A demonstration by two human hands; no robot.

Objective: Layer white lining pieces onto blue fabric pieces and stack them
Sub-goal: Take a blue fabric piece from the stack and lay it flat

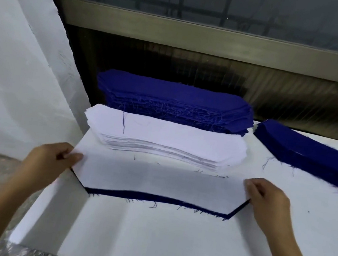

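the left hand point(52, 162) and right hand point(266, 198) each kept a pinching grip on one end of a white lining piece point(163, 183), laid over a blue piece point(154, 198) whose frayed near edge showed below it on the white surface point(169, 246). this pair looked nearly aligned but not yet stacked. much was left: a thick white pile point(162, 140) and a blue pile point(173, 100) sat behind. whether the right-hand pile point(310, 155) held finished pairs could not be told.

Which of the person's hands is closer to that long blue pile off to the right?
Right. The right hand grips the right end of the white lining piece, in front of the long blue pile; the left hand grips the opposite end, farther away.
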